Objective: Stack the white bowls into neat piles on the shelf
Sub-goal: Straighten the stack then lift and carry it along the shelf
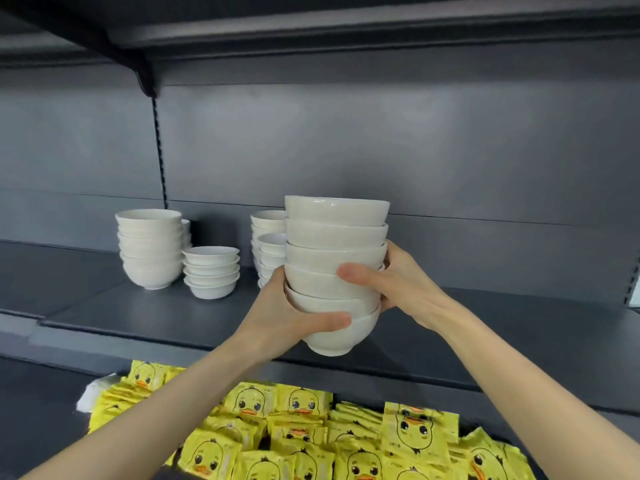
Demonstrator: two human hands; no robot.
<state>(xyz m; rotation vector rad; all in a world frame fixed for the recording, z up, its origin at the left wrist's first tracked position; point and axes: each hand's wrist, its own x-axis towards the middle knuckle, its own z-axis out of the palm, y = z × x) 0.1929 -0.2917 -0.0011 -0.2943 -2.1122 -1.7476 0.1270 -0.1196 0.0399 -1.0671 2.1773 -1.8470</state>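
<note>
Grey shelf (138, 317), both hands gripping bowl stack (335, 237) above front edge

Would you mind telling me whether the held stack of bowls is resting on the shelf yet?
Not yet: the stack is in both hands, its base before the shelf edge.

Dim, even light; soft focus, edges bowed by wide-angle distortion.

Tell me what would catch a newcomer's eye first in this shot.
A tall stack of white bowls held mid-frame between the left hand and the right hand, in front of the grey shelf. Then the bright yellow duck-face packets heaped along the bottom. More bowl piles stand back left.
</note>
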